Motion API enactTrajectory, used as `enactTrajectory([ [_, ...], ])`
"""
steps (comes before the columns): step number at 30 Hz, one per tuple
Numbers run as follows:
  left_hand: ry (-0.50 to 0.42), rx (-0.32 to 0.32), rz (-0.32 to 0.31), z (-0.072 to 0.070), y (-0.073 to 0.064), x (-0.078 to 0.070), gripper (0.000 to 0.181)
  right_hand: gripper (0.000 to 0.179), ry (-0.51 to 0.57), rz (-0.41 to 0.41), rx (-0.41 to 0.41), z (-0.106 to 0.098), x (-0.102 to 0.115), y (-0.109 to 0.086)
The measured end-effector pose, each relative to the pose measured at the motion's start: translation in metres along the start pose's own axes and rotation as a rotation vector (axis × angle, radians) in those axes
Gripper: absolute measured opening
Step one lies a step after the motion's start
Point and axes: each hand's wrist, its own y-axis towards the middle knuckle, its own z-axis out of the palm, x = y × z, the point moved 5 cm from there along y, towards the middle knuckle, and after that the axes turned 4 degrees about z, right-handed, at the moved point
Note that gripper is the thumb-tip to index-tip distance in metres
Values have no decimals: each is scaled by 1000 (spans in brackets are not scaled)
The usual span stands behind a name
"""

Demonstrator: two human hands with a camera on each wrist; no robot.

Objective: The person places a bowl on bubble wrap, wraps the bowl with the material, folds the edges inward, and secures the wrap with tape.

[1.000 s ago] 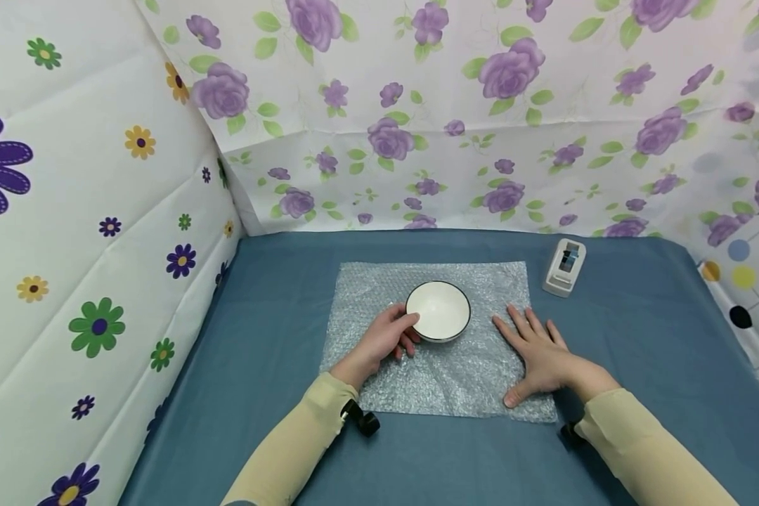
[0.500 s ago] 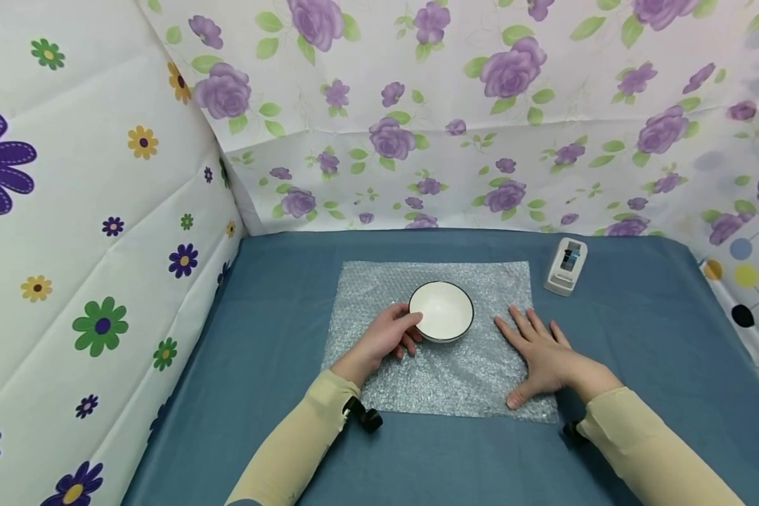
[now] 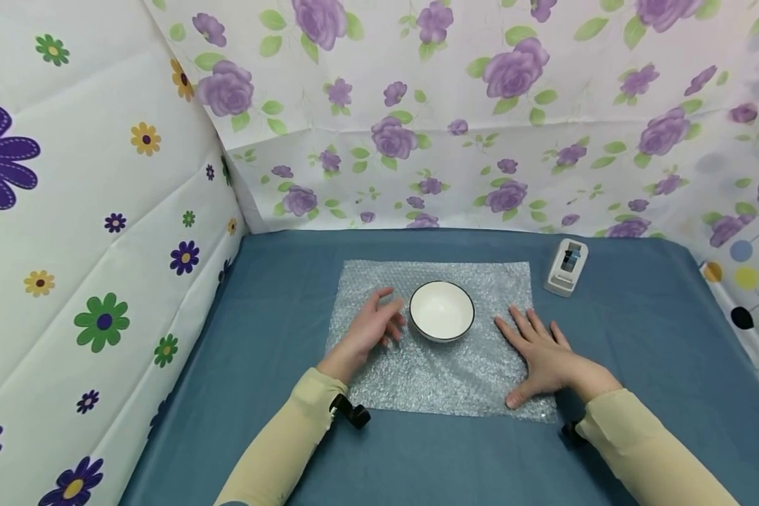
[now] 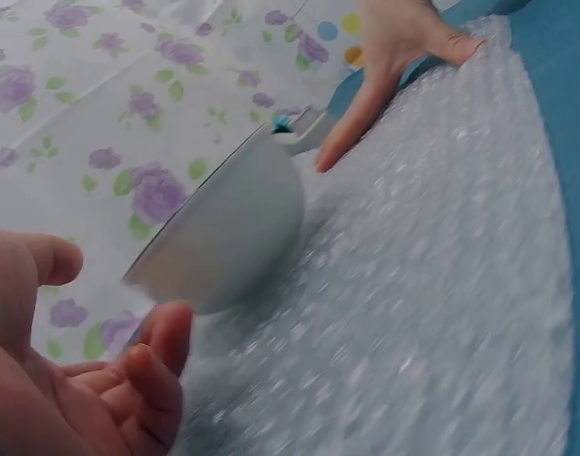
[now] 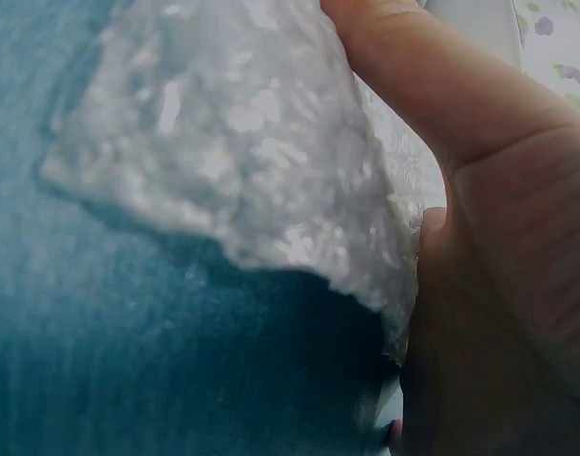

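A white bowl (image 3: 441,310) with a dark rim stands upright on a sheet of bubble wrap (image 3: 436,383). Just left of the bowl is my left hand (image 3: 368,330), its fingers loosely bent and holding nothing. The left wrist view shows a gap between that hand and the bowl's side (image 4: 228,228). My right hand (image 3: 540,358) rests with spread fingers on the right edge of the bubble wrap. Close up in the right wrist view, the thumb (image 5: 442,71) lies along a corner of the wrap (image 5: 233,142).
Behind the sheet on the right lies a small white device (image 3: 566,267) with a dark window. A blue cloth (image 3: 278,295) covers the table. Flowered curtains (image 3: 354,126) rise at the back and left side.
The left hand has let go of the bowl's rim and drawn back a little to the left. The bowl and the right hand have stayed in place.
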Motion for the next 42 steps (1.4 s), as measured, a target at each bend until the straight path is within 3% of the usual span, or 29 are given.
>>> enactTrajectory([
  [4,36,-99,73,-20,-1,-6,69,156,2,5,2,2,1,1],
  [8,80,-146,111,-35,-2,-9,71,156,8,8,-3,2,1,0],
  [17,175,-117,133,-55,-8,-6,74,155,17,-6,-20,1,1,-1],
  [24,219,-75,169,-62,-11,-5,72,156,22,-9,-25,2,0,0],
  [27,280,0,206,-60,-12,-6,68,155,22,-15,-29,3,0,-1],
  [32,475,212,272,-51,-12,-4,78,155,26,-17,-33,3,1,-2],
  [39,846,492,383,-30,-12,1,113,155,33,-19,-37,2,2,-2],
  [42,1026,579,382,-22,-14,6,125,155,33,-21,-38,2,1,-2],
])
